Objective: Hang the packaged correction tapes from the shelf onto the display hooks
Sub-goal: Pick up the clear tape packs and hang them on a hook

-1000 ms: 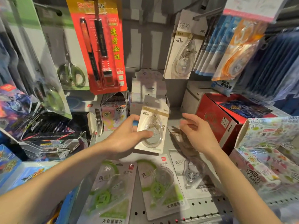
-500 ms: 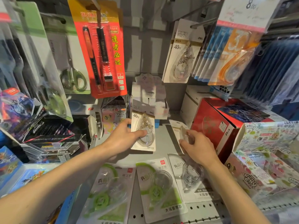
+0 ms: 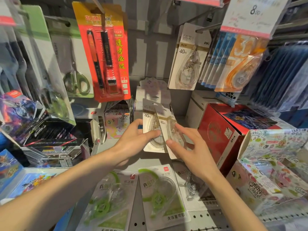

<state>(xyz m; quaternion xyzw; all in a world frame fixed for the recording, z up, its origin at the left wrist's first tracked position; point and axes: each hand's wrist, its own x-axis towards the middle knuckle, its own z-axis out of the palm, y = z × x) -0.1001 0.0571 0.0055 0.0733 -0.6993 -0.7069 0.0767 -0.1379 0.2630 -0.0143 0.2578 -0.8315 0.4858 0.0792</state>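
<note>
My left hand [image 3: 135, 140] grips a white 40m correction tape pack [image 3: 148, 117] upright above the grey shelf [image 3: 133, 165]. My right hand [image 3: 188, 150] holds a second 40m pack [image 3: 164, 120] that overlaps the first pack's right side. One identical pack [image 3: 188, 57] hangs on a display hook [image 3: 206, 27] at the upper right. Two green correction tape packs [image 3: 113, 197] [image 3: 160, 195] lie flat on the shelf front. A clear pack [image 3: 190, 182] lies partly under my right forearm.
A red pen card [image 3: 103, 50] and scissors [image 3: 75, 69] hang at upper left. Blue and orange tape packs [image 3: 240, 62] hang beside the hook under a price tag [image 3: 251, 14]. A red box [image 3: 221, 130] and patterned boxes [image 3: 273, 164] crowd the right; card boxes [image 3: 50, 135] fill the left.
My right hand picked a second 40m pack off the shelf and lifted it up against the pack in my left hand. Both hands rose slightly.
</note>
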